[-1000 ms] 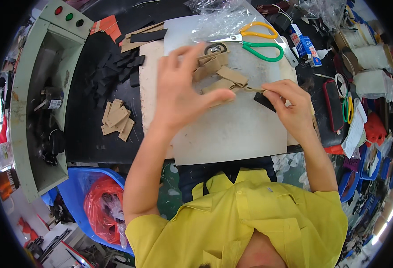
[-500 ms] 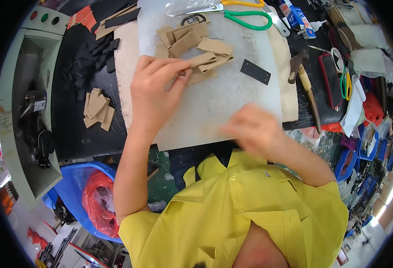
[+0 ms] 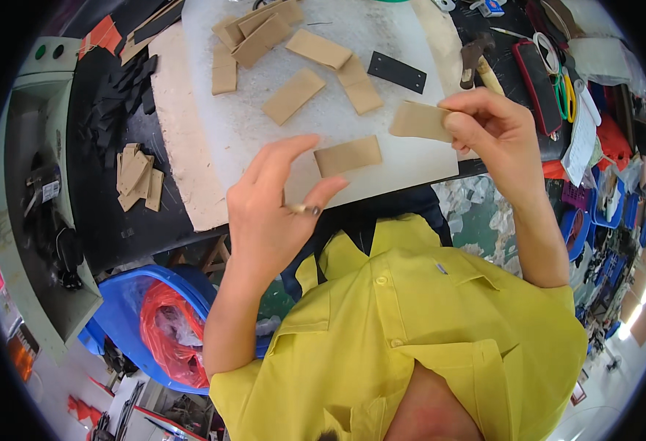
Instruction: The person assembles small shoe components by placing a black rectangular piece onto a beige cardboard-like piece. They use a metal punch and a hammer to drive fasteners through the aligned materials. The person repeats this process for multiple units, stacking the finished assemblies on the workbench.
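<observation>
My right hand (image 3: pixel 493 126) pinches a tan rectangular piece (image 3: pixel 420 120) by its right end and holds it above the near right corner of the white board (image 3: pixel 411 165). My left hand (image 3: pixel 275 209) hovers over the board's near edge with its fingers spread, and a small thin stick (image 3: pixel 304 210) is pinched between thumb and finger. A second tan piece (image 3: pixel 348 156) lies flat on the board, just right of my left fingertips. Several more tan pieces (image 3: pixel 293 95) are scattered farther back, beside a black strip with holes (image 3: pixel 396 71).
A stack of tan pieces (image 3: pixel 135 176) and a heap of black pieces (image 3: pixel 117 92) lie on the dark mat at left. A green machine (image 3: pixel 33 184) stands at far left, a blue bin with a red bag (image 3: pixel 161 323) below. A hammer (image 3: pixel 478 59), green-handled scissors (image 3: pixel 561 90) and clutter fill the right.
My right hand has risen from near my chest to the board's right corner with a tan piece in it. My left hand has drawn back from the far pile to the near edge.
</observation>
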`<move>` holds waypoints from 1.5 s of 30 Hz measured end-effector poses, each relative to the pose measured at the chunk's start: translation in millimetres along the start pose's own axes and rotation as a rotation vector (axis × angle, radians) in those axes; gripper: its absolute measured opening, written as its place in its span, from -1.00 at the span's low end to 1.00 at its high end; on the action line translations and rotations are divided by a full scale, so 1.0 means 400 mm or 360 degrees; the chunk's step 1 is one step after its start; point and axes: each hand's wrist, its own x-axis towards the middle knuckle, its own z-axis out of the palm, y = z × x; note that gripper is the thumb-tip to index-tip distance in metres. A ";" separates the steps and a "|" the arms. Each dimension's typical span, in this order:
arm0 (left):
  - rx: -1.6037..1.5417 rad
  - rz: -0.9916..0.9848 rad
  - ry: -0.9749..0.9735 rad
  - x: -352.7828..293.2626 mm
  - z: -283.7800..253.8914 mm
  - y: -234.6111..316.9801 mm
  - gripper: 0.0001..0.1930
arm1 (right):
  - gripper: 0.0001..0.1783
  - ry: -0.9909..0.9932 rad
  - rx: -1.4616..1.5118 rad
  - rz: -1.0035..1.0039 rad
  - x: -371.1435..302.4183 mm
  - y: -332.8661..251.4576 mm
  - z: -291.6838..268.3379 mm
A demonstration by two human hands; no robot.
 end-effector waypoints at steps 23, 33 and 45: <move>-0.0017 0.0161 0.0020 -0.040 0.014 -0.053 -0.57 | -0.84 -0.0268 -0.0535 0.0042 0.057 0.007 0.141; 0.0131 0.0402 -0.0068 -0.019 0.007 -0.055 -0.77 | -0.77 -0.0359 -0.0882 -0.1035 0.048 0.045 0.093; 0.0142 0.0383 -0.0059 -0.028 0.010 -0.056 -0.74 | -0.72 -0.0358 -0.1105 -0.1152 0.039 0.064 0.108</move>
